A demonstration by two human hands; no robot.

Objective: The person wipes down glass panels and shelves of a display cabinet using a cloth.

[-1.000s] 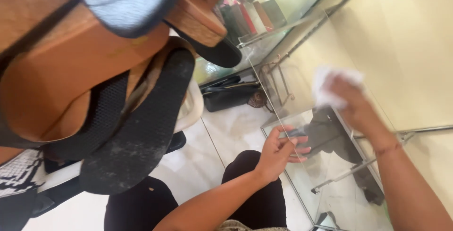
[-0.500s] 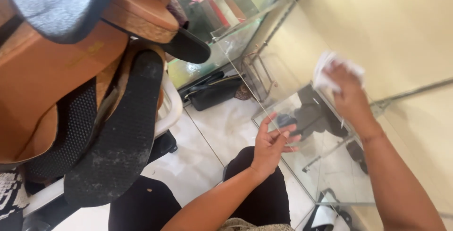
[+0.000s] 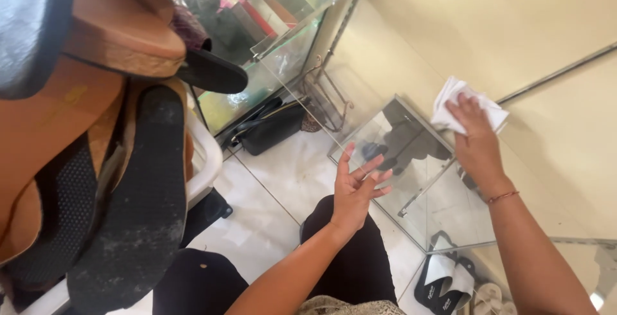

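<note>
pressing a white cloth against the far edge of the glass shelf: right hand, fingers flat together on it. cloth looks soft, light; grip by a bunched fold. left hand hovers nearby, fingers spread, empty. glass likely slippery, fragile.

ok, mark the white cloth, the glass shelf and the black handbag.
white cloth (image 3: 459, 99), head view, upper folded part above the fingers.
glass shelf (image 3: 411, 161), head view, bare middle of the pane.
black handbag (image 3: 276, 127), head view, middle of its body.
</note>
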